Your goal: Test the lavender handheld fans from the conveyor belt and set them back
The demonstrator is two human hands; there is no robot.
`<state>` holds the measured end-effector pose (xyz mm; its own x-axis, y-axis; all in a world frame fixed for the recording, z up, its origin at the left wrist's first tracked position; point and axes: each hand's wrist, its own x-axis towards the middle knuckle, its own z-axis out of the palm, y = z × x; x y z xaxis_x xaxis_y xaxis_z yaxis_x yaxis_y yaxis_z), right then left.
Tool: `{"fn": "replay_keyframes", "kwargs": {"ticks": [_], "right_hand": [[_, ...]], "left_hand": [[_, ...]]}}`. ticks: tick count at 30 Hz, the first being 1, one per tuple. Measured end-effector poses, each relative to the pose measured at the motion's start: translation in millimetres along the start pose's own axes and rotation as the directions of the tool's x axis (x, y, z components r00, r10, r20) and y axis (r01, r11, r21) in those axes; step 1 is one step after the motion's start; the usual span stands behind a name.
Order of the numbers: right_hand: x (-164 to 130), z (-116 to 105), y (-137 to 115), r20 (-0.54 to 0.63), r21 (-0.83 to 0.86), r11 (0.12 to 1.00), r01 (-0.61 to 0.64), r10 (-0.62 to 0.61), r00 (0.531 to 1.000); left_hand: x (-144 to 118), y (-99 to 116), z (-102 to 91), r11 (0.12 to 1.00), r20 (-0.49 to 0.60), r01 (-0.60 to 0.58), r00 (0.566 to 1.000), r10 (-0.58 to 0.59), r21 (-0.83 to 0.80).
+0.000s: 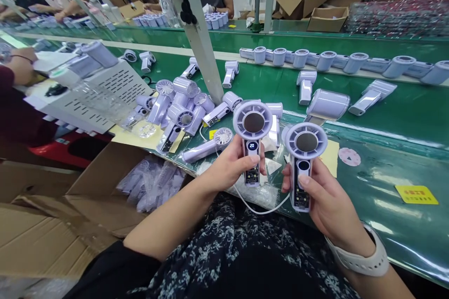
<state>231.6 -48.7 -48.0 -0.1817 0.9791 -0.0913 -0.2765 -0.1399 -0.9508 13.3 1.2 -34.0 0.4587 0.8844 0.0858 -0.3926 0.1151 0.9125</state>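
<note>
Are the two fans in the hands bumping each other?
Apart. The head view shows green table between the left fan and the right fan; each hand grips its own handle.

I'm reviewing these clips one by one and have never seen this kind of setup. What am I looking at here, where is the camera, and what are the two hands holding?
There is no machine here: the one picture comes from a camera on a person's head, looking down at their own bare hands. The left hand grips a lilac handheld fan whose small display is lit and whose handle shows bare electronics. The right hand, with a white wristband, grips a second fan of the same kind, display dark. A white cable hangs below them. On the green bench lie a pile of fans, a row of fans and a yellow label. Other people work at the far side and on the left.
</note>
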Motion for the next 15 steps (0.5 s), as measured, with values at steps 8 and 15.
{"fn": "replay_keyframes", "kwargs": {"ticks": [8, 15], "right_hand": [[1.2, -2.3, -6.4, 0.001, 0.155, 0.985, -0.081, 0.082, 0.997], [-0.6, -6.0, -0.9, -0.013, 0.162, 0.985, -0.066, 0.069, 0.997]], "left_hand": [[0.5, -5.0, 6.5, 0.998, -0.068, 0.051, 0.996, -0.053, -0.031], [3.8, -7.9, 7.9, 0.999, -0.049, 0.034, 0.998, -0.035, -0.028]]}}
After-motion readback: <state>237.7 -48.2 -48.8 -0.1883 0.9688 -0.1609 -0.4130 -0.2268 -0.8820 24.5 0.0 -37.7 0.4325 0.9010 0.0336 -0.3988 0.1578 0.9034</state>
